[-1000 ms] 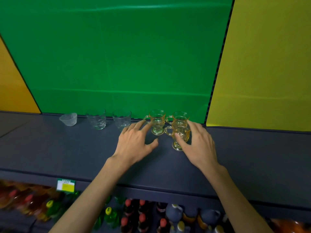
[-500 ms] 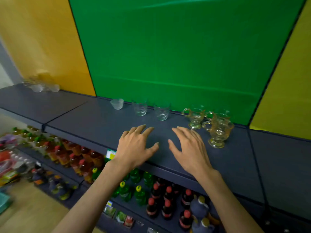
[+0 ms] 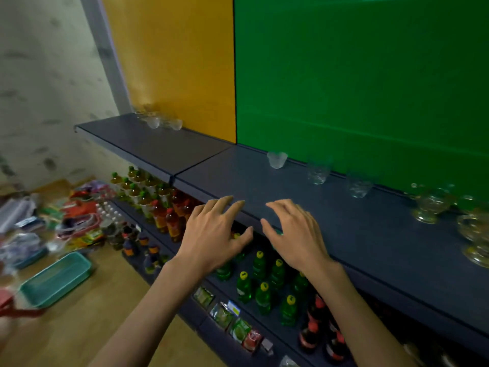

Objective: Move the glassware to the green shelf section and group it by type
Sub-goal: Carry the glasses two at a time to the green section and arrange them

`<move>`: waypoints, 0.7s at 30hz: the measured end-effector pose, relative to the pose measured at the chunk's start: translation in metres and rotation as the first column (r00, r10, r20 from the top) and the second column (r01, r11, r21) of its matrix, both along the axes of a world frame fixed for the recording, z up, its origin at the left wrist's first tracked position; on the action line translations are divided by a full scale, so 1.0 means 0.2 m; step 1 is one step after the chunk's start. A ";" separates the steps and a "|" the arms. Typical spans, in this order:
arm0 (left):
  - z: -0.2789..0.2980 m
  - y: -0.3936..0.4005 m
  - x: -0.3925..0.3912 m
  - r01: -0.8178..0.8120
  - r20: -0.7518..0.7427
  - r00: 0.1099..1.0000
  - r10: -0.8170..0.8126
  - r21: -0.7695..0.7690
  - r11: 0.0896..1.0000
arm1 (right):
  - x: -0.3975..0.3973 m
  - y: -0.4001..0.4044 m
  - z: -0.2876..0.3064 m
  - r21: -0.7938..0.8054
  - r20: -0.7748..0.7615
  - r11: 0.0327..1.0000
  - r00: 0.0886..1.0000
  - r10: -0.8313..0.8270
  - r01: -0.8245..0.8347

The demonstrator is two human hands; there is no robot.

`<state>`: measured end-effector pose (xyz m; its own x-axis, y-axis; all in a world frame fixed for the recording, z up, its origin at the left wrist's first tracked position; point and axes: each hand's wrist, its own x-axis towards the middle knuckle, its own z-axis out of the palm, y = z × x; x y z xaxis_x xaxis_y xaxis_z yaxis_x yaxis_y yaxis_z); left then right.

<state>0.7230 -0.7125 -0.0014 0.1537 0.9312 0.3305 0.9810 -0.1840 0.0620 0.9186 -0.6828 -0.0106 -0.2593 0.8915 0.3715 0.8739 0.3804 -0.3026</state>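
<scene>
Teal, a tray [image 3: 54, 279] lies on the floor at far left. Blurred glassware [image 3: 158, 120] stands at the back edge of the shelf [image 3: 330, 223] before the yellow panel [image 3: 174, 67]. Both the left hand [image 3: 211, 234] and right hand [image 3: 296, 231] hover at the front edge, fingers spread, holding nothing. Along the green section's back edge stand a small cup [image 3: 277, 159], two tumblers [image 3: 318, 172] and (blurred) amber mugs [image 3: 430, 205].

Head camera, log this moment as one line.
left hand: open, empty | right hand: open, empty | clear glassware on dark yellow-backed shelf: unmoved
</scene>
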 end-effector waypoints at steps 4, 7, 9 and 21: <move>0.00 0.04 -0.40 -0.037 -0.002 0.999 0.037 -0.041 0.998 | -0.38 0.06 0.04 -0.014 -0.001 1.000 1.000 0.024 -0.024; 0.00 0.09 -0.71 -0.047 -0.010 0.999 0.046 -0.046 0.998 | -0.68 0.11 0.06 -0.002 0.001 1.000 1.000 0.019 -0.019; 0.01 0.13 -0.90 -0.051 -0.011 0.999 0.051 -0.037 0.998 | -0.87 0.14 0.07 0.011 0.015 1.000 1.000 0.020 -0.021; 0.02 0.38 -1.75 -0.101 0.036 0.994 0.102 -0.026 0.995 | -1.76 0.44 0.08 0.011 0.083 0.999 0.995 0.050 -0.051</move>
